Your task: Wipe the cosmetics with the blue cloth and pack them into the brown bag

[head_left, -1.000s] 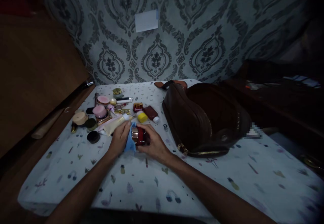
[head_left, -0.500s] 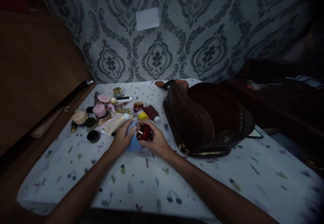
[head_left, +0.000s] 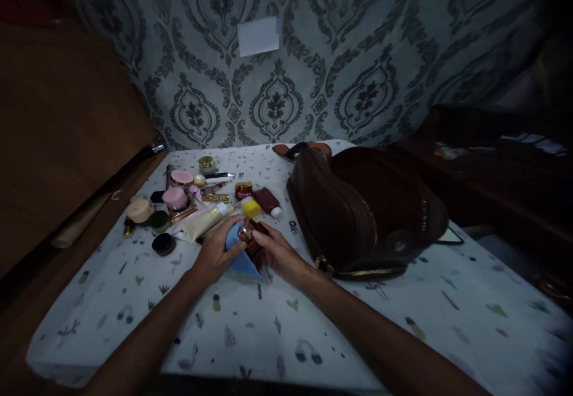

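My left hand (head_left: 220,248) is closed on a blue cloth (head_left: 244,263), pressing it against a small dark red jar (head_left: 253,242) with a shiny gold-toned band. My right hand (head_left: 280,253) grips the same jar from the right, its thumb on top. Fingers cover part of the jar. Just beyond the hands lie a cream-coloured tube (head_left: 203,223) with a white cap, a yellow-capped container (head_left: 250,207), a red jar with a gold lid (head_left: 244,191) and a dark red bottle (head_left: 267,201) with a white cap.
An unzipped brown leather bag (head_left: 340,217) stands right of my hands. Several cosmetics, among them a pink round container (head_left: 175,198) and a black lid (head_left: 163,244), lie to the left on the patterned tablecloth (head_left: 233,336). A wooden panel (head_left: 67,127) borders the left; a papered wall rises behind.
The red jar has been turned and tilted in my hands. The blue cloth now hangs lower beneath it, and my right thumb has moved over the jar's top.
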Demonstrator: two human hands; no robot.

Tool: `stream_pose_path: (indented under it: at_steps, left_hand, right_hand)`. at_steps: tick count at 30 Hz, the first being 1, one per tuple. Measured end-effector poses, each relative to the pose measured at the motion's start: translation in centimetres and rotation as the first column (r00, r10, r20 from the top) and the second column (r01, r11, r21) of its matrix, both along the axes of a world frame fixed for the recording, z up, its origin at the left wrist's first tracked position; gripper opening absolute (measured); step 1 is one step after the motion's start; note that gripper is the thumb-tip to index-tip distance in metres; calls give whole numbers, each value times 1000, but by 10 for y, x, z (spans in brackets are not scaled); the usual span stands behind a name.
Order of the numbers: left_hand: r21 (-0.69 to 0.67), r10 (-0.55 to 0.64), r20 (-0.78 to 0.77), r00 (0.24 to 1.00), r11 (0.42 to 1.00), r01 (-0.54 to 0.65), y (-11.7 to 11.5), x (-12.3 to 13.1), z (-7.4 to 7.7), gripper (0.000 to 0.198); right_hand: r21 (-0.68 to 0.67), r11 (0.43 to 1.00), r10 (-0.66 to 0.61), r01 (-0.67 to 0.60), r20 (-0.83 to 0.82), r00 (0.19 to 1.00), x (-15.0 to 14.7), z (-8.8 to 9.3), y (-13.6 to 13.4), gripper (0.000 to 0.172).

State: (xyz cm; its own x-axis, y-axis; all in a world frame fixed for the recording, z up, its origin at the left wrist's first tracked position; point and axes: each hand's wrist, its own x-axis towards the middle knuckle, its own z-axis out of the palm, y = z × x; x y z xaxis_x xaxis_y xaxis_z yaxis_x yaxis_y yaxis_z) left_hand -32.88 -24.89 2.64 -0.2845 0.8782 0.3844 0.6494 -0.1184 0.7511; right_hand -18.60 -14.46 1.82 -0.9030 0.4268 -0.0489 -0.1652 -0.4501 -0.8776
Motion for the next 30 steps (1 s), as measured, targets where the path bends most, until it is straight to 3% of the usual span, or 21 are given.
stream_pose_path:
  at_steps: [15, 19, 25, 28, 30]
  left_hand:
    - [16, 64, -53, 997, 998, -63, -4, 0, 3, 46]
    - [5, 119, 40, 992, 993, -119, -4, 0, 6, 48]
    - [16, 142, -95, 985, 990, -141, -5, -1, 7, 47]
    - [122, 187, -238, 953, 979, -162, -6, -1, 2, 45]
    - [182, 159, -354, 922, 978, -99, -6, -2, -4, 40]
  right_hand:
    - [31, 998, 51, -50, -35, 998, -1, -6, 1, 50]
    - [154, 988, 15, -7, -51, 999, -2, -8, 1, 51]
    - [367, 928, -47, 61, -47, 998, -3, -7, -2, 51]
    - [479, 865, -150, 149, -37, 988, -1, -7, -6, 51]
    - [549, 816, -199, 181, -28, 980, 0, -9, -6, 49]
